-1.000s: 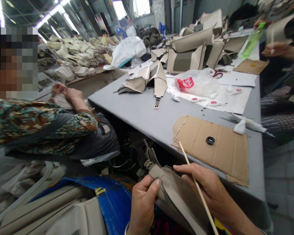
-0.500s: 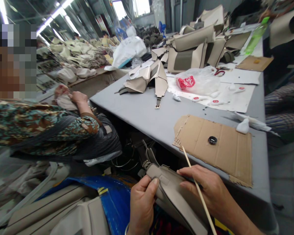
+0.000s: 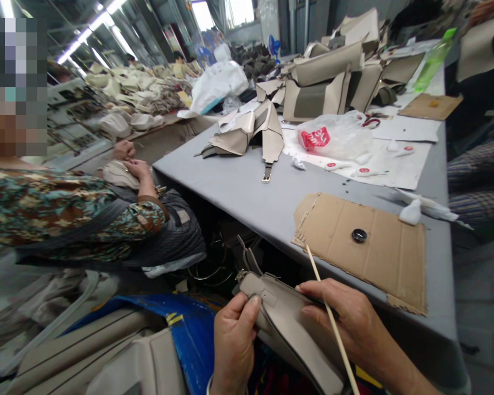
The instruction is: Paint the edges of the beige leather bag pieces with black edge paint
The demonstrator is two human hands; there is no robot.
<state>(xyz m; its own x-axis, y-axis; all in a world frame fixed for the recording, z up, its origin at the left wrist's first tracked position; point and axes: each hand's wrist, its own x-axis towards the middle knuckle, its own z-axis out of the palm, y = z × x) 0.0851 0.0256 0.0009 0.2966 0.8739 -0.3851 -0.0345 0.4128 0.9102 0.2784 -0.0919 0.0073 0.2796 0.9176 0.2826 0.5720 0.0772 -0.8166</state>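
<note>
A beige leather bag piece (image 3: 290, 323) with dark edges and a buckled strap end (image 3: 242, 276) is held low in front of me, just off the table edge. My left hand (image 3: 235, 334) pinches its near left end, thumb on top beside a small stitched patch. My right hand (image 3: 341, 312) grips the far edge farther right, fingers partly hidden behind the leather. A thin wooden stick (image 3: 313, 263) runs slantwise across my right hand, tucked between its fingers, its tip pointing toward the cardboard.
A cardboard sheet (image 3: 379, 258) with a small black dish (image 3: 359, 236) lies on the grey table (image 3: 222, 170). Behind are beige bag parts (image 3: 316, 93), a plastic bag (image 3: 346, 137) and a green bottle (image 3: 434, 63). A co-worker (image 3: 86, 214) sits left, near a blue-lined container (image 3: 189, 334).
My left hand and the bag's near end have shifted slightly left. My right hand and the stick stay nearly still. The co-worker's one hand has risen away from the other.
</note>
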